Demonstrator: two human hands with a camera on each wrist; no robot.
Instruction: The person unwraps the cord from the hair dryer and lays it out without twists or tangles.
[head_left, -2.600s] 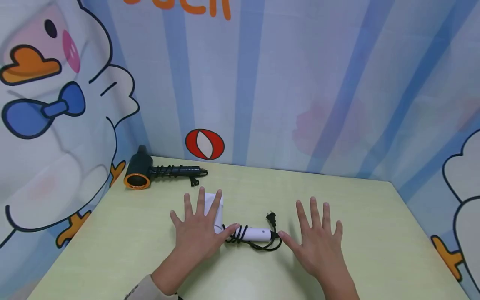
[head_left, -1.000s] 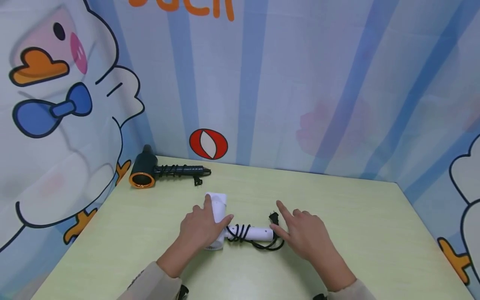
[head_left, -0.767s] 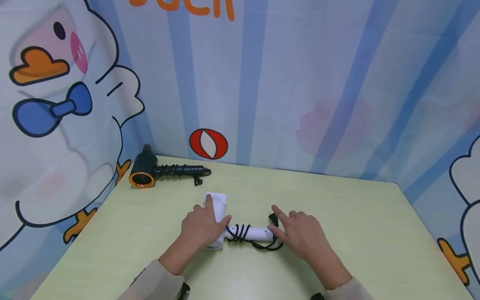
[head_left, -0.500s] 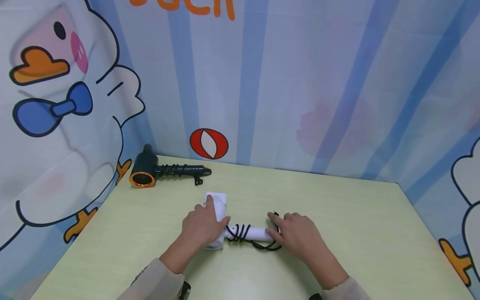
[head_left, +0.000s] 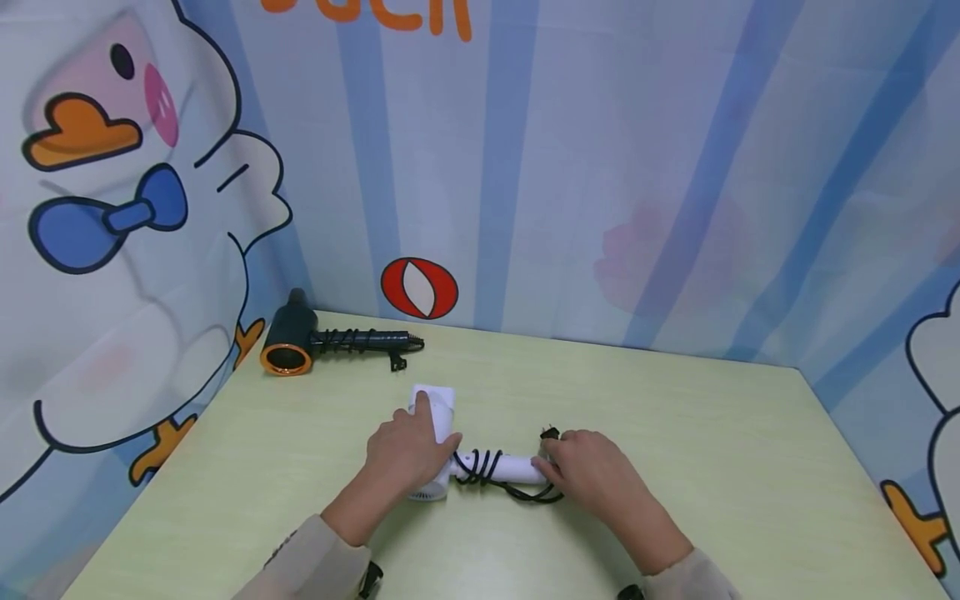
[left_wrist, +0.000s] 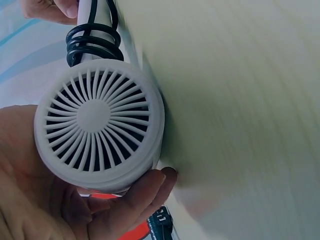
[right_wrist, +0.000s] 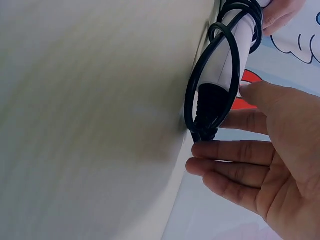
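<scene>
On the table lies a white hair dryer (head_left: 519,468), its black cord (head_left: 480,469) wound round the handle. My left hand (head_left: 405,452) grips the barrel, with the index finger stretched along it toward the nozzle. The left wrist view shows the round vent grille (left_wrist: 93,115) with thumb and fingers on either side of the barrel. At the handle's free end, my right hand (head_left: 600,472) holds the tip by the cord, beside the plug (head_left: 551,433). In the right wrist view its fingers (right_wrist: 240,152) lie against the cord's base, the index finger partly hidden behind it.
A second hair dryer (head_left: 288,333), dark with an orange rim, lies at the table's far left corner, its cord wound round the handle. A printed cloth backdrop (head_left: 562,167) rises behind and beside the pale table (head_left: 675,417).
Both hands were spread above the white hair dryer at first. The left came down round the barrel; the right moved left and its fingers bent onto the handle's end. The dryer has stayed put.
</scene>
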